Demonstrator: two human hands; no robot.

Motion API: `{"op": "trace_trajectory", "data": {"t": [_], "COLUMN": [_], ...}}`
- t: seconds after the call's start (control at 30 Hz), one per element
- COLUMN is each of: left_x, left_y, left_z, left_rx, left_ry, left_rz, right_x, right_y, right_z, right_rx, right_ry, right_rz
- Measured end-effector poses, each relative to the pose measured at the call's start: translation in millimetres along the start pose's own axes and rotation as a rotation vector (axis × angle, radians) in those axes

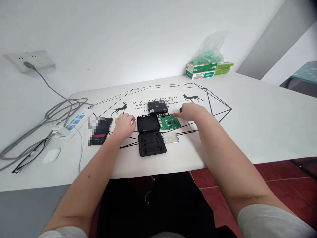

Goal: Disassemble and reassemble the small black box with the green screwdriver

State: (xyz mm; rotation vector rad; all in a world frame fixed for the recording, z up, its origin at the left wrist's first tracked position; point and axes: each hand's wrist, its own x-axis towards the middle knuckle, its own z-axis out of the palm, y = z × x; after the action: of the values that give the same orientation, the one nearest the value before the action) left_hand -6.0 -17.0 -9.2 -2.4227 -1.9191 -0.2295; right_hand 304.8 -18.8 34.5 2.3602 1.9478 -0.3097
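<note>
My left hand (124, 126) rests on the table just left of an open black plastic case half (148, 123), its fingers loosely curled and apart with nothing seen between them. At the right edge of a green circuit board (170, 121), the fingertips of my right hand (187, 111) are closed on its upper corner; the thumb's grip is partly hidden. What looks like a screwdriver (190, 127) lies beneath that hand, with its dark end and thin metal shaft showing. A ribbed black cover (152, 144) lies nearer me, beside a silver metal plate (170, 137) with a yellowish square.
Behind the parts sits a closed black box (158, 106). A phone (101, 131) lies left, near a power strip (75, 124), coiled grey cable (32, 122), glasses (31, 155) and white earbud case (51, 155). Green-and-white boxes (201, 70) with a plastic bag (210, 49) stand by the wall.
</note>
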Motion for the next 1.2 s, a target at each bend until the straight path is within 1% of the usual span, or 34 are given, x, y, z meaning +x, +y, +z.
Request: {"op": "trace_trajectory", "data": {"t": [0.07, 0.17, 0.23, 0.3, 0.37, 0.43, 0.5, 0.57, 0.67, 0.73, 0.77, 0.8, 0.83, 0.87, 0.9, 0.93, 0.97, 1.03, 1.1, 1.2], "left_x": [-1.0, -1.2, -0.6, 0.0, 0.3, 0.4, 0.2, 0.0, -0.4, -0.5, -0.4, -0.3, -0.1, 0.1, 0.3, 0.6, 0.8, 1.0, 1.1, 1.1], "left_y": [0.5, -0.5, -1.3, -1.7, -1.6, -1.1, -0.5, 0.0, 0.5, 0.4, 0.3, 0.0, -0.2, -0.4, -0.6, -0.7, -0.7, -0.6, -0.4, -0.3], "left_z": [-0.3, -0.7, -0.2, 0.7, 1.5, 1.6, 1.0, -0.1, -1.0, -0.7, -0.3, 0.2, 0.7, 1.2, 1.6, 1.9, 2.0, 2.3, 2.5, 3.2], "left_rx": [-0.011, -0.012, -0.012, -0.013, -0.012, -0.008, -0.004, -0.005, -0.012, -0.017, -0.02, -0.023, -0.026, -0.028, -0.028, -0.028, -0.028, -0.028, -0.032, -0.05], "left_ry": [0.0, 0.008, 0.011, 0.009, 0.002, -0.006, -0.012, -0.014, -0.019, -0.022, -0.021, -0.02, -0.017, -0.013, -0.008, -0.005, -0.004, -0.003, -0.004, 0.0], "left_rz": [0.017, 0.005, -0.001, 0.003, 0.011, 0.013, 0.009, 0.007, 0.01, 0.011, 0.011, 0.011, 0.013, 0.014, 0.016, 0.019, 0.02, 0.021, 0.023, 0.033], "right_x": [0.4, -3.2, -7.5, -12.1, -15.9, -17.3, -15.7, -11.3, -3.5, -0.8, -0.8, -1.8, -3.5, -5.9, -8.7, -11.6, -14.4, -18.5, -19.9, -18.6], "right_y": [-4.5, -13.5, -19.4, -24.2, -26.9, -25.9, -20.6, -12.7, -3.5, -2.8, -4.2, -6.4, -9.2, -12.2, -15.2, -17.9, -20.0, -22.6, -22.9, -21.7], "right_z": [4.1, 8.6, 10.2, 11.2, 11.7, 11.1, 9.6, 7.9, 6.7, 7.0, 7.1, 7.2, 7.1, 6.7, 6.2, 5.5, 4.9, 3.9, 3.9, 4.9], "right_rx": [-0.009, -0.037, -0.041, -0.056, -0.089, -0.11, -0.108, -0.102, -0.085, -0.07, -0.066, -0.059, -0.044, -0.022, -0.002, 0.014, 0.02, 0.014, 0.011, 0.027], "right_ry": [-0.004, 0.008, -0.034, -0.068, -0.073, -0.084, -0.107, -0.104, -0.062, -0.026, 0.004, 0.031, 0.038, 0.019, -0.027, -0.092, -0.161, -0.25, -0.275, -0.287], "right_rz": [-0.07, -0.104, -0.135, -0.196, -0.257, -0.289, -0.273, -0.228, -0.137, -0.093, -0.101, -0.145, -0.222, -0.318, -0.41, -0.483, -0.522, -0.528, -0.515, -0.541]}}
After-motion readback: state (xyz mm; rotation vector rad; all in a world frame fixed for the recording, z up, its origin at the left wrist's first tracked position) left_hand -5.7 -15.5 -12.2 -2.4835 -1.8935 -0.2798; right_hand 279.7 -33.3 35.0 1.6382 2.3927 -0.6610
